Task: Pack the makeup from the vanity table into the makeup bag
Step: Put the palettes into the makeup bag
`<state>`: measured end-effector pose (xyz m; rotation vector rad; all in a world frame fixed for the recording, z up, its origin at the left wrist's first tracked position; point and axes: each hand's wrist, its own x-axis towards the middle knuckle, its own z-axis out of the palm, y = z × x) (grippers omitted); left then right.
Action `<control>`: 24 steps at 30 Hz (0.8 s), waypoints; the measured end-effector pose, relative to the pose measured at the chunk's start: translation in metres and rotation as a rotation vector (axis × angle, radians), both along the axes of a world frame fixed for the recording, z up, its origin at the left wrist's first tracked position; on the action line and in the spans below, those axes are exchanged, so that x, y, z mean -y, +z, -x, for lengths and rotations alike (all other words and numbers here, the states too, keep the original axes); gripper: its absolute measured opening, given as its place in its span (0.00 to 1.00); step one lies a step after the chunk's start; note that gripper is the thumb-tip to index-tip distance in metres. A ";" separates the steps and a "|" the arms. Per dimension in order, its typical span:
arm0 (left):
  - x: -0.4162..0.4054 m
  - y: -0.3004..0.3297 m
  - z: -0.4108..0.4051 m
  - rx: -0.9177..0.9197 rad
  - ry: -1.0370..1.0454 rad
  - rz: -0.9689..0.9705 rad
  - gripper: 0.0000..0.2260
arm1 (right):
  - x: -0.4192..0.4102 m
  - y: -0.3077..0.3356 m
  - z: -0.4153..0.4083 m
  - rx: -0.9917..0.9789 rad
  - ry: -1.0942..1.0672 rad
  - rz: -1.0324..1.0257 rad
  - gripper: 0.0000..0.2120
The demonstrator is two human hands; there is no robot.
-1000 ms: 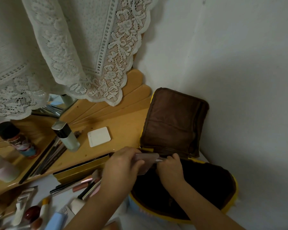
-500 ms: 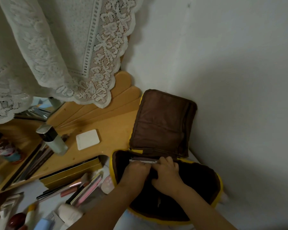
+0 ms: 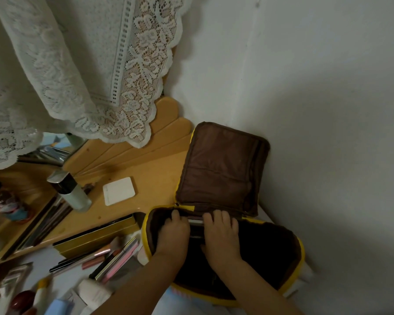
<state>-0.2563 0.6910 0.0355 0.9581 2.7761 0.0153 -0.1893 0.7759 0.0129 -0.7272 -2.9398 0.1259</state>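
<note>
The yellow makeup bag (image 3: 301, 253) with a dark brown lining lies open at the table's right end, its lid (image 3: 221, 167) leaning back against the wall. Both my hands are inside it at the hinge edge. My left hand (image 3: 174, 233) and my right hand (image 3: 221, 233) press on a flat silvery compact (image 3: 196, 222), of which only a thin strip shows between them. The fingers of both hands curl over the compact along the bag's back wall.
On the wooden shelf (image 3: 155, 178) lie a white square compact (image 3: 118, 190), a pale green bottle (image 3: 72, 192) and several pencils. A gold box (image 3: 96, 237), brushes, pink sticks (image 3: 121, 258) and tubes crowd the lower left. Lace cloth (image 3: 77, 64) hangs above; wall on the right.
Both hands carried the compact from above the bag's rim down into the bag and now press it against the back wall. The view has shifted slightly to the right.
</note>
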 end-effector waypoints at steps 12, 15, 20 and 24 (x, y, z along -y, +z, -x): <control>-0.008 0.007 0.005 -0.023 -0.154 0.183 0.16 | -0.014 0.010 0.021 0.001 0.052 -0.029 0.23; -0.013 0.010 0.004 0.016 -0.161 0.204 0.15 | -0.012 0.021 0.019 0.039 0.042 0.003 0.19; -0.005 0.008 -0.002 0.063 -0.086 0.143 0.18 | -0.016 0.025 0.006 0.111 0.082 0.144 0.17; -0.002 0.017 -0.010 0.057 -0.052 0.045 0.16 | -0.019 0.033 -0.007 0.058 0.084 0.212 0.19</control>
